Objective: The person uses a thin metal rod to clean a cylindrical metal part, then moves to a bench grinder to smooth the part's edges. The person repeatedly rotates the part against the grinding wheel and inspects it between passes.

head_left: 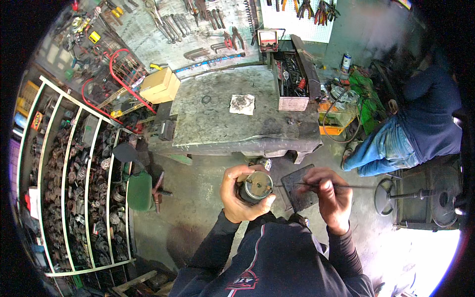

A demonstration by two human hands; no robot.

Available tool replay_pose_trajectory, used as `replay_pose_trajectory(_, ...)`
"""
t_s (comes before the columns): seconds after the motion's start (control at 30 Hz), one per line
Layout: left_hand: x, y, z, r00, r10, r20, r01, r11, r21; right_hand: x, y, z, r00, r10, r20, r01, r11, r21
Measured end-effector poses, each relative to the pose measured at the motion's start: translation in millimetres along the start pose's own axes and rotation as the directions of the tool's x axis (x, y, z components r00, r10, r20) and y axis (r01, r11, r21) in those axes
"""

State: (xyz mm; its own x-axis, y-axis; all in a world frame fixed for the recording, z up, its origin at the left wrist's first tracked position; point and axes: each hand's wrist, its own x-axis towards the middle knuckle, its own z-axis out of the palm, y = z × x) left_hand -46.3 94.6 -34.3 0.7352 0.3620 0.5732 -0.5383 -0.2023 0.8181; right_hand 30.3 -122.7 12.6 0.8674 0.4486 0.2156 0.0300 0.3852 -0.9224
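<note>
The cylinder [259, 182] is a short, round metal piece with a bright rim, a dull grey-brown end face turned up and a small dark mark near its middle. It sits in the left hand [229, 196], above the floor and on the wearer's side of the bench [213, 123]; that grip is curled round its side, fingers and thumb closed on it. The right hand [332, 198] pinches a thin dark rod [360, 187] between thumb and fingers.

Counted: one cylinder, one rod, one stained white cloth [242, 104] and one open toolbox [294, 103] on the bench, one other person [431, 116] at the right.

The cylinder's lower side is hidden by the left hand — the rod's middle by the right fingers. Whether the rod's tip touches the cylinder, I cannot tell. The other person's head is lost in shadow — and the parts crowding the rack [69, 123] are too jumbled to count.
</note>
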Motion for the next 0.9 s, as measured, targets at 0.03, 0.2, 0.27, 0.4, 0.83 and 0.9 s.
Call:
replay_pose_trajectory(0.03,2.6,2.5,2.1,1.000,-0.021,-0.006,0.021,0.999,-0.024,-3.6,-3.3,2.1,0.999,-0.050,0.004,0.050,0.996,-0.075)
replay_pose_trajectory(0.2,8.3,6.7,2.2,0.992,-0.059,0.108,0.052,0.996,0.068,-19.3,-21.9,32.1,0.990,-0.138,0.012,0.139,0.986,-0.092)
replay_pose_trajectory(0.27,8.8,6.7,2.7,0.990,-0.025,0.142,0.017,0.998,0.059,-16.6,-23.8,34.8,0.976,-0.211,0.050,0.217,0.956,-0.197)
replay_pose_trajectory(0.4,11.4,19.9,11.6,0.995,-0.019,0.095,0.021,1.000,-0.019,-13.4,-29.5,34.6,0.953,-0.279,0.116,0.301,0.915,-0.267)
replay_pose_trajectory(0.83,13.8,30.6,22.0,0.991,0.123,0.050,-0.107,0.965,-0.240,-19.3,-44.6,37.0,0.923,-0.315,0.221,0.366,0.894,-0.257)
replay_pose_trajectory(0.9,14.5,34.4,23.7,0.988,0.144,0.048,-0.127,0.958,-0.257,-18.5,-46.8,37.8,0.913,-0.325,0.249,0.383,0.892,-0.241)
